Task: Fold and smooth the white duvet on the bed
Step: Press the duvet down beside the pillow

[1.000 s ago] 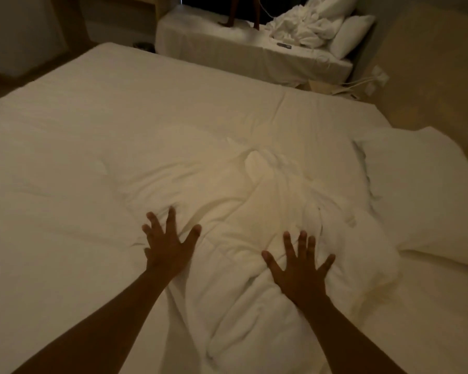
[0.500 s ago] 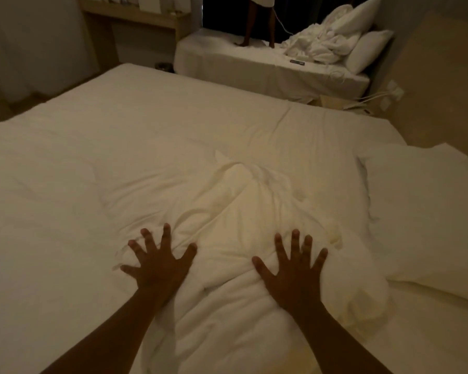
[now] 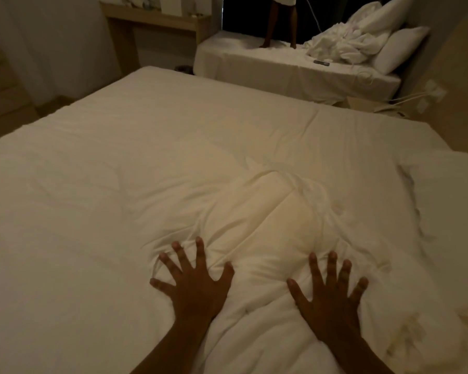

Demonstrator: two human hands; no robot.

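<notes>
The bed (image 3: 65, 265) fills the view beyond and to either side of the fingers; the white duvet (image 3: 227, 163) lies spread across it, mostly flat out past the fingertips and off to the left; a bunched ridge (image 3: 284, 211) rises just beyond the fingertips and runs back between the two hands toward the person; its long axis points away from the person, tilted slightly rightward; a pillow (image 3: 454, 211) sits well to the right of the right fingers; a second bed (image 3: 295, 74) with rumpled linen stands far beyond.

The left hand (image 3: 197, 290) presses flat on the duvet, fingers spread wide, holding nothing; the right hand (image 3: 333, 300) does the same just across the ridge, fingers splayed wide, palm down, gripping nothing.

As a judgement, the smoothing is partway done: the broad far and left areas look settled; the creased mound between and ahead of the fingers is not yet flattened; no tidy fold can be made out, so folding seems left to do.
</notes>
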